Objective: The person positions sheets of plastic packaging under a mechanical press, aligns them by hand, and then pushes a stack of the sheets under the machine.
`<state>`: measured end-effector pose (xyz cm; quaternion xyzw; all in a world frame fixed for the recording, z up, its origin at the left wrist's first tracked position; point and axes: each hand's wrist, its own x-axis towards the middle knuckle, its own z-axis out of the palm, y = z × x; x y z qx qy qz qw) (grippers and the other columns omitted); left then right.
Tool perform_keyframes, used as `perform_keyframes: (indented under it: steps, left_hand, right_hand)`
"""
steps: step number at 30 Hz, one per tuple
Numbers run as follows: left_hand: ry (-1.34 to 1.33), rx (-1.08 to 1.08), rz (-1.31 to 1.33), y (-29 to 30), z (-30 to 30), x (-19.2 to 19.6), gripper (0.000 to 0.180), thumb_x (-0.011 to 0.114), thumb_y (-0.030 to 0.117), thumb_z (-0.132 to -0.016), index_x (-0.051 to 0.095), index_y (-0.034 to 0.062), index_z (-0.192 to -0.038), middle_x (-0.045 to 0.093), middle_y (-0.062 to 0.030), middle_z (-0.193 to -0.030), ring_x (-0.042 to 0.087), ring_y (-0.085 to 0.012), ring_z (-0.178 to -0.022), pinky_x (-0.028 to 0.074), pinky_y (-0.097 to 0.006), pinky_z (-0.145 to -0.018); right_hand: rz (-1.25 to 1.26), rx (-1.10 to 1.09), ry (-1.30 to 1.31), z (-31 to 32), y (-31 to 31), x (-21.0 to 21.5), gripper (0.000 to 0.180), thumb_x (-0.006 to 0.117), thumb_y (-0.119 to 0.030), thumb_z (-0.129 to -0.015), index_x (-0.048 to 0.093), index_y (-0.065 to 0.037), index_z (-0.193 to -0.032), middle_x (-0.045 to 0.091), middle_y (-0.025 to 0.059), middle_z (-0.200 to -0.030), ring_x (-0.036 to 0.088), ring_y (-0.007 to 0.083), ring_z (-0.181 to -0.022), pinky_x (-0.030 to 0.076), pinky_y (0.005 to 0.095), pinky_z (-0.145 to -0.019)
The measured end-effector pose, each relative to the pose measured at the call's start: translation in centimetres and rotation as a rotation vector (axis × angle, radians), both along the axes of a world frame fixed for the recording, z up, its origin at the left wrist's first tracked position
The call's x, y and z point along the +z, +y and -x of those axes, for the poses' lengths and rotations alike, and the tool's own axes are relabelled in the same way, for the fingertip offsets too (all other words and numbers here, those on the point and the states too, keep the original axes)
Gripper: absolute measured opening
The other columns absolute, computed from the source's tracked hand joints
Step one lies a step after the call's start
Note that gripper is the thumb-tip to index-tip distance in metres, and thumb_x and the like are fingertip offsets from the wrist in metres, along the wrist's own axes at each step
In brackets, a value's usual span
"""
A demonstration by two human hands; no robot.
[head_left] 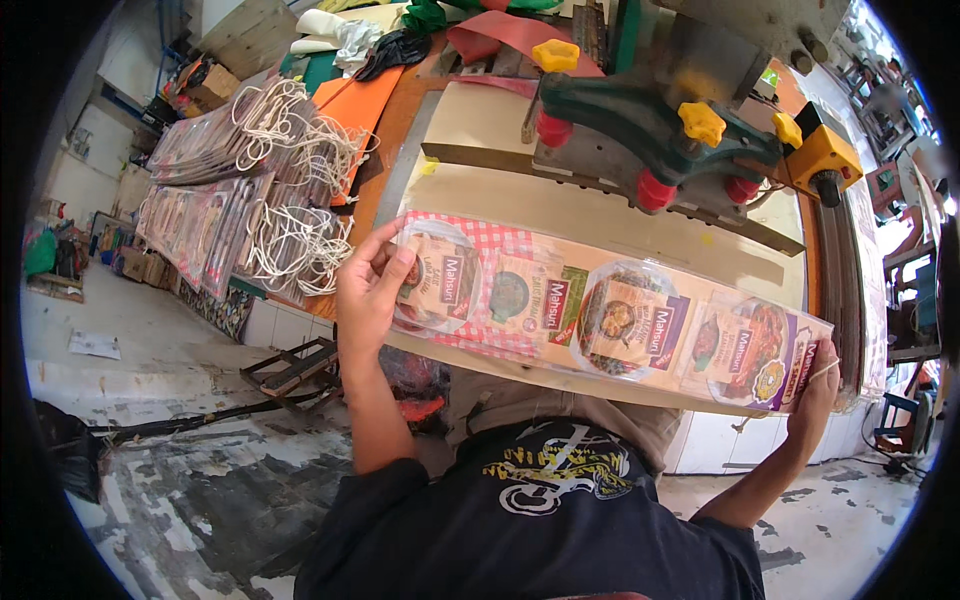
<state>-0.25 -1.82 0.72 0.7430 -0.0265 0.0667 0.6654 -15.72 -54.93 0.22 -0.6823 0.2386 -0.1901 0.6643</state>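
Observation:
Between my hands lies a long printed display strip (545, 315), with food pictures and a pink checked pattern under a glossy clear surface. My left hand (368, 290) grips its left end, thumb on top and the fingers partly out of sight behind the edge. At the other end, my right hand (818, 385) is closed round the right edge, with a thin cord or band across its fingers. The strip tilts down to the right, over the near edge of the machine's cream bed (480, 190). A dark metal bar (480, 157) crosses the bed beyond it.
Above the bed hangs a green press head (650, 120) with yellow knobs (700, 122) and red feet (656, 190). Stacked printed strips (205, 215) with tangled white cords (300, 245) stand at left, beside an orange sheet (360, 110). More stacked sheets (868, 310) stand at right.

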Motion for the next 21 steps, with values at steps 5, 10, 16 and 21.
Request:
perform_keyframes:
  steps: [5,10,16,21]
  left_hand:
    - [0.041,-0.038,-0.117,0.6,-0.2,-0.3,0.040,0.067,0.016,-0.096,0.059,-0.0058,-0.127,0.062,-0.0024,-0.090,0.057,-0.0070,-0.076,0.048,-0.022,-0.072]
    - [-0.035,-0.016,-0.358,1.4,-2.5,-1.2,0.034,0.068,0.021,-0.095,0.064,0.0002,-0.122,0.062,-0.0024,-0.100,0.058,-0.0098,-0.086,0.048,-0.023,-0.076]
    - [0.109,-0.170,-0.207,1.6,-4.9,-2.9,0.035,0.064,0.021,-0.097,0.056,0.0021,-0.125,0.063,-0.0073,-0.118,0.057,-0.0112,-0.103,0.045,-0.027,-0.091]
    - [0.078,-0.260,-0.229,2.6,-5.8,-4.4,0.031,0.059,0.019,-0.101,0.053,0.0007,-0.124,0.064,-0.0069,-0.112,0.058,-0.0103,-0.097,0.045,-0.025,-0.089]
  right_hand:
    - [0.036,0.094,0.086,0.8,-0.5,0.4,0.036,0.054,-0.028,-0.104,0.058,0.001,-0.123,0.066,0.0038,-0.111,0.062,0.0083,-0.097,0.049,0.0249,-0.085]
    - [0.134,0.191,0.094,-1.5,0.3,0.9,0.030,0.056,-0.020,-0.102,0.058,0.003,-0.121,0.065,0.0040,-0.103,0.059,0.0073,-0.094,0.048,0.0243,-0.081]
    - [0.261,0.187,0.115,-3.2,-0.4,-0.3,0.029,0.054,-0.020,-0.102,0.057,0.003,-0.120,0.065,0.0043,-0.105,0.059,0.0077,-0.096,0.047,0.0241,-0.083]
    - [0.138,0.216,0.120,-3.7,-0.9,-1.4,0.033,0.052,-0.022,-0.103,0.054,0.002,-0.126,0.064,0.0061,-0.112,0.060,0.0087,-0.099,0.047,0.0247,-0.087]
